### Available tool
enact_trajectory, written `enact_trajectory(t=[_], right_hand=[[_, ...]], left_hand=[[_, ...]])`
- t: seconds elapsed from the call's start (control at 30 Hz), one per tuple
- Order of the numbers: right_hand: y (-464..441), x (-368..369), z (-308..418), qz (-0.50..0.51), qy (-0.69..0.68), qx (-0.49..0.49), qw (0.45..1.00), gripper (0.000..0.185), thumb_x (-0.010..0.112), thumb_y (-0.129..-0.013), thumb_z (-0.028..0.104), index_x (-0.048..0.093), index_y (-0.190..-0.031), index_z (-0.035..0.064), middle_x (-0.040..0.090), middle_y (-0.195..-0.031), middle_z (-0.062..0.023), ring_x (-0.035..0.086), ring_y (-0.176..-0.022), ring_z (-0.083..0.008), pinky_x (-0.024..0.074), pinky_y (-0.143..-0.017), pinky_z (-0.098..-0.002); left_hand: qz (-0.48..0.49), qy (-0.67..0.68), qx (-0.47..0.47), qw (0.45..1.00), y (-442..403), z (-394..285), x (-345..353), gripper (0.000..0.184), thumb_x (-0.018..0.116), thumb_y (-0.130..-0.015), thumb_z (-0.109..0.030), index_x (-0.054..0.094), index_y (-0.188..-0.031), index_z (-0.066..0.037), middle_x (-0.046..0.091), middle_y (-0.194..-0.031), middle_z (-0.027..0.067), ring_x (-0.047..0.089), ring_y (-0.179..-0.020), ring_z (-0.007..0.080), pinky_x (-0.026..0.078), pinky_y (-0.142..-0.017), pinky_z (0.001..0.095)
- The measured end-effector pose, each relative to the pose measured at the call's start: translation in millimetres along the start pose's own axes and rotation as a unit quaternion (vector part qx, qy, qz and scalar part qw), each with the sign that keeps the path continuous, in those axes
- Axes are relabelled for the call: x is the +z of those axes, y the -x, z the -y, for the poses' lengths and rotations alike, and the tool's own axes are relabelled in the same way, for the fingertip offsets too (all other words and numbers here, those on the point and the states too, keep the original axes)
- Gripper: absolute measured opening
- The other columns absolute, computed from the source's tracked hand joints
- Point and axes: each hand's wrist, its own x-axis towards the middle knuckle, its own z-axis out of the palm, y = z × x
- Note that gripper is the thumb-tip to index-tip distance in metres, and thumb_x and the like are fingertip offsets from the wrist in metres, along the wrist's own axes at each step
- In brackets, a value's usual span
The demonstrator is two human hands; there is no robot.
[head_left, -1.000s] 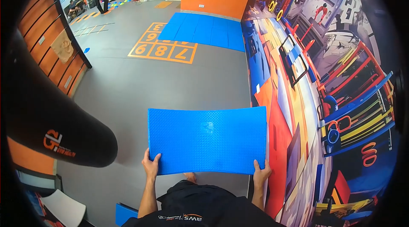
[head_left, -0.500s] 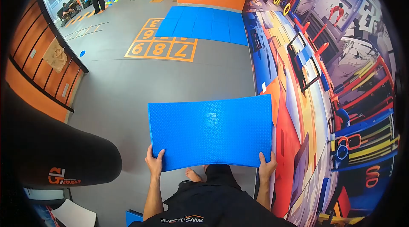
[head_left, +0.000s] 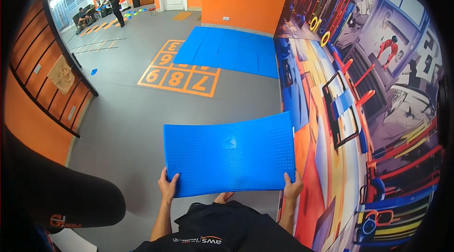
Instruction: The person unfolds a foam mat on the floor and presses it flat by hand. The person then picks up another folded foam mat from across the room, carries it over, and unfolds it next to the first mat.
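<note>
A blue textured foam mat (head_left: 229, 155) is held out flat in front of my body, its middle sagging slightly. My left hand (head_left: 168, 185) grips its near left corner, thumb on top and fingers underneath. At the near right corner my right hand (head_left: 292, 185) holds it the same way. Farther along the floor, several blue mats (head_left: 227, 51) lie joined in a slab against the orange wall, partly covering an orange numbered grid (head_left: 177, 81).
A black punching bag (head_left: 66, 185) hangs at my left, near wall bars (head_left: 56, 72). A printed mural wall (head_left: 331, 124) runs close along my right. Far left, a person (head_left: 114, 1) stands near floor markers, and another sits beyond.
My view has tilted up and I am nearer the laid mats. The held mat stays in both hands, tilted a little differently. The standing person has turned, one arm now extended.
</note>
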Motion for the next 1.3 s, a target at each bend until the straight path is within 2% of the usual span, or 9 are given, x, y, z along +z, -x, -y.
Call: enact_trajectory(t=[0.17, 0.27, 0.37, 0.47, 0.8, 0.9, 1.07, 1.17, 1.3], right_hand=[[-61.1, 20.5, -11.2, 0.059, -0.016, 0.041, 0.997, 0.045, 0.075, -0.085, 0.024, 0.064, -0.114, -0.0093, 0.067, -0.111, -0.0272, 0.065, -0.104, -0.0418, 0.0502, -0.091, -0.0442], [-82.7, 38.8, -16.4, -0.010, -0.038, -0.027, 0.999, 0.025, 0.073, -0.086, 0.017, 0.064, -0.098, -0.0021, 0.068, -0.082, -0.0161, 0.066, -0.073, -0.0285, 0.0499, -0.068, -0.0398], [-100.1, 49.4, -20.4, -0.001, -0.021, -0.020, 1.000, 0.023, 0.073, -0.086, 0.016, 0.065, -0.098, -0.0020, 0.069, -0.082, -0.0147, 0.066, -0.073, -0.0268, 0.0498, -0.067, -0.0388], [-119.1, 54.5, -5.4, 0.058, -0.061, 0.082, 0.993, 0.033, 0.073, -0.086, 0.015, 0.065, -0.111, -0.0050, 0.070, -0.103, -0.0212, 0.067, -0.095, -0.0347, 0.0503, -0.085, -0.0406], [-218.5, 122.2, 28.2, 0.028, -0.032, 0.076, 0.996, 0.033, 0.073, -0.086, 0.019, 0.065, -0.109, -0.0043, 0.071, -0.095, -0.0207, 0.068, -0.086, -0.0351, 0.0510, -0.077, -0.0422], [-240.0, 152.4, 44.7, 0.009, 0.006, 0.080, 0.997, 0.037, 0.074, -0.085, 0.021, 0.065, -0.109, -0.0047, 0.070, -0.096, -0.0218, 0.068, -0.087, -0.0371, 0.0510, -0.078, -0.0430], [-280.5, 210.4, 73.5, 0.023, 0.014, 0.080, 0.996, 0.040, 0.076, -0.084, 0.022, 0.064, -0.110, -0.0053, 0.070, -0.095, -0.0217, 0.068, -0.088, -0.0379, 0.0513, -0.079, -0.0437], [-299.4, 237.7, 105.9, 0.009, 0.055, 0.019, 0.998, 0.039, 0.076, -0.084, 0.021, 0.064, -0.110, -0.0049, 0.070, -0.096, -0.0212, 0.068, -0.089, -0.0375, 0.0513, -0.079, -0.0438], [-326.5, 262.0, 121.8, 0.076, 0.024, 0.087, 0.993, 0.037, 0.075, -0.084, 0.019, 0.064, -0.111, -0.0039, 0.070, -0.098, -0.0210, 0.068, -0.091, -0.0363, 0.0511, -0.081, -0.0433]], left_hand=[[0.019, -0.028, -0.004, 0.999, -42.3, -11.8, 37.9, 0.051, 0.071, -0.083, -0.003, 0.054, -0.131, 0.005, 0.069, -0.108, 0.0128, 0.064, -0.097, 0.0169, 0.051, -0.089, 0.0332], [0.025, -0.035, -0.025, 0.999, -56.5, -25.8, 56.1, 0.052, 0.065, -0.082, 0.002, 0.052, -0.132, 0.004, 0.067, -0.110, 0.0114, 0.063, -0.099, 0.0159, 0.049, -0.090, 0.0316], [0.035, 0.008, -0.042, 0.998, -73.7, -26.7, 73.2, 0.055, 0.057, -0.079, 0.005, 0.051, -0.134, 0.004, 0.066, -0.112, 0.0114, 0.062, -0.100, 0.0164, 0.048, -0.091, 0.0303], [0.042, 0.031, -0.037, 0.998, -96.7, -19.7, 88.9, 0.059, 0.052, -0.076, 0.006, 0.050, -0.135, 0.005, 0.065, -0.112, 0.0114, 0.061, -0.101, 0.0166, 0.048, -0.091, 0.0294], [0.086, 0.059, -0.073, 0.992, -226.4, -24.3, 165.6, 0.059, 0.054, -0.072, 0.004, 0.052, -0.131, 0.009, 0.067, -0.108, 0.0157, 0.064, -0.098, 0.0188, 0.050, -0.090, 0.0319], [0.106, 0.055, -0.042, 0.992, -272.8, -24.6, 179.2, 0.061, 0.050, -0.073, 0.007, 0.050, -0.134, 0.008, 0.065, -0.113, 0.0127, 0.062, -0.102, 0.0178, 0.048, -0.093, 0.0301], [0.068, 0.065, 0.003, 0.996, -350.1, -22.2, 189.9, 0.061, 0.055, -0.071, 0.004, 0.052, -0.132, 0.009, 0.068, -0.106, 0.0153, 0.065, -0.094, 0.0189, 0.051, -0.088, 0.0316], [0.062, 0.050, -0.012, 0.997, -379.5, -23.3, 192.1, 0.060, 0.055, -0.072, 0.003, 0.053, -0.132, 0.009, 0.068, -0.105, 0.0151, 0.065, -0.094, 0.0183, 0.051, -0.087, 0.0311], [0.047, 0.046, 0.008, 0.998, -412.9, -24.2, 199.8, 0.059, 0.055, -0.072, 0.002, 0.053, -0.130, 0.009, 0.068, -0.102, 0.0138, 0.064, -0.088, 0.0164, 0.052, -0.083, 0.0298]])
